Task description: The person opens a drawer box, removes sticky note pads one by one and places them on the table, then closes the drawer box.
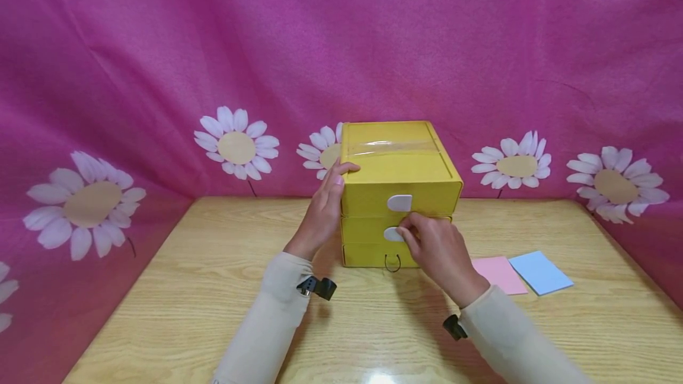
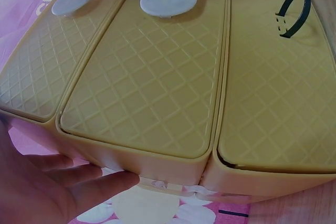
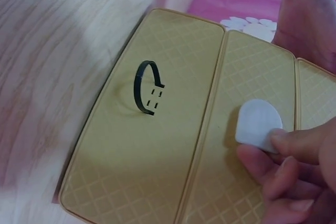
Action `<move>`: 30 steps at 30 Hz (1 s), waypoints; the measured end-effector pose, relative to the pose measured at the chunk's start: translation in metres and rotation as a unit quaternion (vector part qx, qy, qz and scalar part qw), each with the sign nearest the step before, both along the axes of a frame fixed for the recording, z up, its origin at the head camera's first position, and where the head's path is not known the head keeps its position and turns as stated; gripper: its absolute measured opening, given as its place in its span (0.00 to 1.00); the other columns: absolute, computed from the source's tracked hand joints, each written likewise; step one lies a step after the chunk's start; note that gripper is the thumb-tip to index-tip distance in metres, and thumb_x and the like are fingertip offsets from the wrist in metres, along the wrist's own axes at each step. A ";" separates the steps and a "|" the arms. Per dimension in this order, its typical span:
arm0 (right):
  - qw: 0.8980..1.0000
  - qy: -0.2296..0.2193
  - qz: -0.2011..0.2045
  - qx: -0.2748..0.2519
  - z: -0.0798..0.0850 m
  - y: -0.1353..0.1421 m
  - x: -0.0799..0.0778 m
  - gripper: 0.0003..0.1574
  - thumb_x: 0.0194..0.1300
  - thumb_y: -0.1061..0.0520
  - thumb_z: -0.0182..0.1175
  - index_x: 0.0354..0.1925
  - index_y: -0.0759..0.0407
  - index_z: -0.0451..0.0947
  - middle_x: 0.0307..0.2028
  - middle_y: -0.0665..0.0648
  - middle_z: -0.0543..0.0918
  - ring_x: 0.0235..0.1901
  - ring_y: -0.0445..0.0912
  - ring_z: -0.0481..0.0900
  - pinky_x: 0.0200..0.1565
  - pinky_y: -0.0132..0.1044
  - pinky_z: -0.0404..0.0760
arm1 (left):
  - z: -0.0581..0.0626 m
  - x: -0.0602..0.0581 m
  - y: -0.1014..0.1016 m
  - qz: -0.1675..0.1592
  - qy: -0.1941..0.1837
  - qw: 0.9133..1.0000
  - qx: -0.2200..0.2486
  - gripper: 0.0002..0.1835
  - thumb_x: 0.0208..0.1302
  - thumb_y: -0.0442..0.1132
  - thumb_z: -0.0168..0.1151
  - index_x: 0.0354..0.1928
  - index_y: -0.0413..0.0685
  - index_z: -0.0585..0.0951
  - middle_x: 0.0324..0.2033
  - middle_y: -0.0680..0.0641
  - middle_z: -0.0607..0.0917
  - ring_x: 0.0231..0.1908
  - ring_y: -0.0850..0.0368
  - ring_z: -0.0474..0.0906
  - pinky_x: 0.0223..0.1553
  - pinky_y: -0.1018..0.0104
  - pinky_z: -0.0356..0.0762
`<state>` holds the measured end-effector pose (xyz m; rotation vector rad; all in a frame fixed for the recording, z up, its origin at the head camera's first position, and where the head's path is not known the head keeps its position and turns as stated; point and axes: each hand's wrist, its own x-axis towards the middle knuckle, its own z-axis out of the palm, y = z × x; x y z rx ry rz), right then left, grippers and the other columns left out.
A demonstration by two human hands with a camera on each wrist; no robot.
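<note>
A yellow drawer box (image 1: 397,165) with three stacked drawers stands on the table. The middle drawer (image 2: 142,77) has a white tab handle (image 3: 256,121), and my right hand (image 1: 440,250) pinches its edge between thumb and finger. Against the box's left side rests my left hand (image 1: 322,212), with fingers extended and one fingertip over the top edge. Another white tab (image 1: 399,202) is on the top drawer. A thin black loop handle (image 3: 139,87) sticks out from the bottom drawer (image 2: 278,98). All three drawer fronts look pushed in.
To the right of the box, a pink sticky-note pad (image 1: 501,274) and a blue one (image 1: 541,273) lie on the wooden table (image 1: 213,289). Behind hangs a magenta cloth (image 1: 373,34) printed with white daisies. Clear tape (image 1: 395,147) crosses the box top.
</note>
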<state>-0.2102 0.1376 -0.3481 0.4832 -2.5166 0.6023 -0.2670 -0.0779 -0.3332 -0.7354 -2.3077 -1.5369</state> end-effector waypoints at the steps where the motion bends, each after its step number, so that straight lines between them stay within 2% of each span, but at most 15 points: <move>1: 1.000 0.002 -0.001 -0.001 -0.001 0.000 0.000 0.04 0.60 0.58 0.67 0.31 0.56 0.81 0.25 0.49 0.83 0.21 0.43 0.73 0.25 0.41 0.72 | 0.000 0.000 0.000 0.001 0.000 1.000 0.000 0.25 0.75 0.59 0.25 0.63 0.66 0.67 0.74 0.57 0.52 0.72 0.64 0.44 0.69 0.49 0.48; 9: 1.000 0.019 0.002 -0.019 -0.008 0.001 0.001 0.05 0.60 0.57 0.67 0.33 0.56 0.81 0.25 0.50 0.83 0.20 0.43 0.72 0.25 0.40 0.71 | -0.001 -0.001 -0.001 -0.001 0.004 1.000 -0.001 0.25 0.75 0.59 0.25 0.63 0.65 0.67 0.74 0.56 0.52 0.73 0.61 0.44 0.69 0.46 0.48; 18: 0.999 0.028 0.012 -0.037 -0.013 0.003 0.002 0.05 0.61 0.55 0.66 0.34 0.53 0.80 0.25 0.48 0.83 0.19 0.42 0.69 0.24 0.37 0.68 | -0.001 0.000 -0.001 0.000 0.014 1.000 -0.004 0.25 0.75 0.58 0.25 0.64 0.64 0.67 0.74 0.56 0.53 0.72 0.61 0.45 0.69 0.47 0.49; 27: 0.998 0.038 0.012 -0.052 -0.017 0.003 0.002 0.05 0.60 0.55 0.68 0.34 0.52 0.80 0.25 0.47 0.84 0.17 0.41 0.67 0.23 0.37 0.66 | 0.001 0.000 -0.001 -0.011 0.017 1.000 0.008 0.23 0.78 0.49 0.27 0.65 0.56 0.67 0.74 0.51 0.53 0.73 0.56 0.43 0.69 0.46 0.46; 30: 0.998 0.027 0.006 -0.058 -0.016 0.003 0.002 0.05 0.60 0.55 0.67 0.34 0.53 0.81 0.25 0.47 0.84 0.17 0.40 0.65 0.22 0.36 0.65 | 0.000 0.000 -0.001 -0.010 0.014 1.000 0.008 0.23 0.77 0.50 0.27 0.65 0.56 0.67 0.74 0.52 0.53 0.73 0.58 0.43 0.69 0.46 0.46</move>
